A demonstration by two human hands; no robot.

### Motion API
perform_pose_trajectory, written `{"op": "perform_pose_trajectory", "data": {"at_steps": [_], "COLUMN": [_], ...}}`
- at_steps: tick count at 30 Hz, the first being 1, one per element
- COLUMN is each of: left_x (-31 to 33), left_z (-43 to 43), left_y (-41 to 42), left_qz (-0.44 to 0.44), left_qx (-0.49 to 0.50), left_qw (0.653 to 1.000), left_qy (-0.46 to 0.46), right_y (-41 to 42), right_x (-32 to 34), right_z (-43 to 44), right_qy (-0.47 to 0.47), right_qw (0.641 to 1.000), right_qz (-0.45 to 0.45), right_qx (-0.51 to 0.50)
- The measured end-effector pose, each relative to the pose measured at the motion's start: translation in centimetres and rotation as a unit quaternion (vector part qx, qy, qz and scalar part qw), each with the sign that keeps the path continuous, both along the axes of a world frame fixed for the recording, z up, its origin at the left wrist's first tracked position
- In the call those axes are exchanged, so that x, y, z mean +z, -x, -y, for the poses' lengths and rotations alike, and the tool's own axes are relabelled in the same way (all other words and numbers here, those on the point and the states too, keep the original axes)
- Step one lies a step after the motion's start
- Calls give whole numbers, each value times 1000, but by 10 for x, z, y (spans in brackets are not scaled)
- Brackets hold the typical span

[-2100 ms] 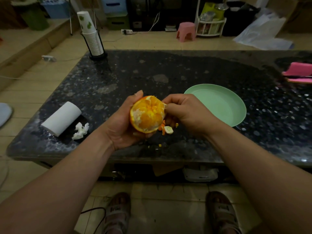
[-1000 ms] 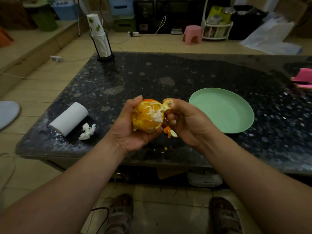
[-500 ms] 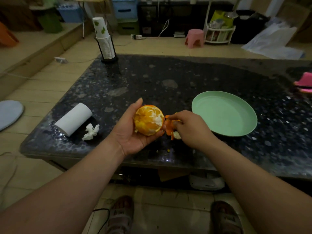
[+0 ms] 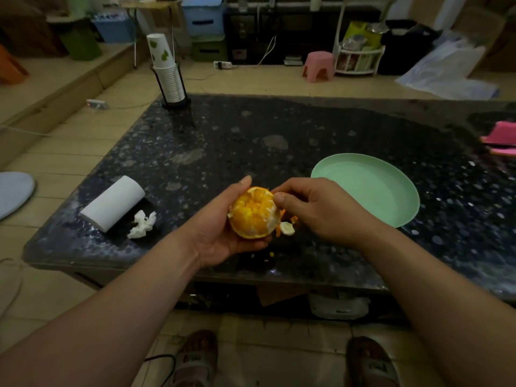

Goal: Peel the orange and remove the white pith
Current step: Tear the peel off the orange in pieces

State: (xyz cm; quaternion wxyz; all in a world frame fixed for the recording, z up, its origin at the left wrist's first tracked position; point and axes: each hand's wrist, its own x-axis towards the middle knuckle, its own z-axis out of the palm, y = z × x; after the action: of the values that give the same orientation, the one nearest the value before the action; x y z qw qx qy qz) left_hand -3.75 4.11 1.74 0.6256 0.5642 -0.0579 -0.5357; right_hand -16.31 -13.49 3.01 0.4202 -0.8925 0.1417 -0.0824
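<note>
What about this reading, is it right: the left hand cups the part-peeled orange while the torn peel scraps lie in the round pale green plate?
Not quite. The left hand does cup the part-peeled orange, but the torn peel scraps lie on the dark speckled table beside the round pale green plate, not in it. The head view shows it.

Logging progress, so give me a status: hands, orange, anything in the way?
Left hand cradles orange, mostly peeled, pith patches showing. Right hand pinching its top edge. Peel scraps on table; nothing blocking.
</note>
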Motion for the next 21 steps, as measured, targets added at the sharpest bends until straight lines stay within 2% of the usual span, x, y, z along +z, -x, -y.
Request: {"op": "perform_pose_trajectory", "data": {"at_steps": [5, 7, 12, 17, 21], "left_x": [-1, -3, 0, -1, -1], "left_z": [3, 3, -2, -4, -4], "left_y": [4, 5, 4, 3, 2], "left_qz": [23, 40, 53, 71, 81], "left_qx": [-14, -23, -44, -53, -55], "left_qw": [1000, 999, 997, 996, 995], "left_qy": [-10, -19, -16, -32, -30], "right_y": [0, -1, -1, 0, 0], "right_x": [4, 5, 4, 1, 1], "right_z": [-10, -13, -17, -16, -17], "right_qy": [183, 218, 196, 207, 195], "right_qw": [982, 974, 979, 976, 978], "right_qz": [-13, -17, 14, -3, 16], "right_qx": [38, 57, 52, 74, 69]}}
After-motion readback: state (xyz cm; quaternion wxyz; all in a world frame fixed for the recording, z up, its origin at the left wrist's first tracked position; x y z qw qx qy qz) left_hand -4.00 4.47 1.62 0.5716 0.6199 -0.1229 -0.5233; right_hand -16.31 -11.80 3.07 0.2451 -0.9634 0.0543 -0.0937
